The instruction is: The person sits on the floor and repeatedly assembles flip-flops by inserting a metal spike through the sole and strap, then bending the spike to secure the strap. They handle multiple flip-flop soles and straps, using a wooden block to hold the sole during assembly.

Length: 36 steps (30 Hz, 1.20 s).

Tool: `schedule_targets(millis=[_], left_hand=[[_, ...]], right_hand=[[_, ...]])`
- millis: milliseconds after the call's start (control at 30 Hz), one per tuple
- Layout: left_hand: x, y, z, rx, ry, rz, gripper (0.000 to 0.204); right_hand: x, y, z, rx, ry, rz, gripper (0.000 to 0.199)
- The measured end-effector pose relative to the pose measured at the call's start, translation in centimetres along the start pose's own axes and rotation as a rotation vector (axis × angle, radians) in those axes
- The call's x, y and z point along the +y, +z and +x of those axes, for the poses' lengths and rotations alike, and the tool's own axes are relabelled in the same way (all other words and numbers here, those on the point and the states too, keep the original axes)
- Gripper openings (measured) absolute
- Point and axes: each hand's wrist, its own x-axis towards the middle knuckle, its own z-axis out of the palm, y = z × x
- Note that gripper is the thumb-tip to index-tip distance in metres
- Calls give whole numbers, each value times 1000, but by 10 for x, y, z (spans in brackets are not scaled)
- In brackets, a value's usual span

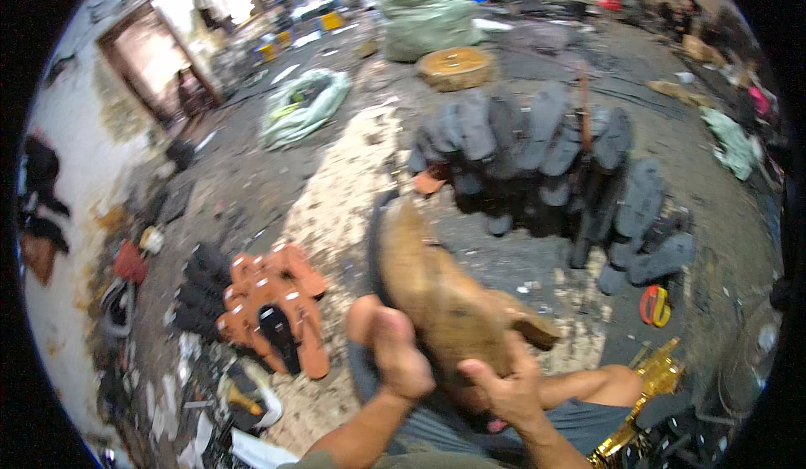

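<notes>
A long brown wooden block (437, 284) with a stubby side arm lies across my lap, its far end pointing away from me. A dark, sole-like strip (375, 246) shows along its left edge. My left hand (403, 356) is at the block's near left side, its fingers smeared by motion. On the near right side, my right hand (508, 385) grips the block, thumb toward its top. The block's underside and near end are partly hidden by my hands.
Dark sandal soles (537, 141) stand in a wide cluster ahead right. Orange soles (273, 301) and black ones (201, 288) lie at left. Red-yellow tape rolls (655, 305) and gold foil (659, 377) lie at right. A green sack (426, 15) and round wooden block (456, 68) stand farther off.
</notes>
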Motion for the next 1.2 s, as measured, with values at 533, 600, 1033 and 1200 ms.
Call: schedule_targets(millis=[533,600,1033,1200], left_hand=[[24,-366,112,799,142,696,53],[29,-319,133,434,504,564,51],[38,26,54,-725,-72,282,65],[7,64,32,-799,249,420,54]], right_hand=[[136,-239,148,565,196,-706,69],[157,-234,203,758,71,-827,74],[99,-120,-15,140,223,421,38],[69,-68,-75,-204,340,-304,46]])
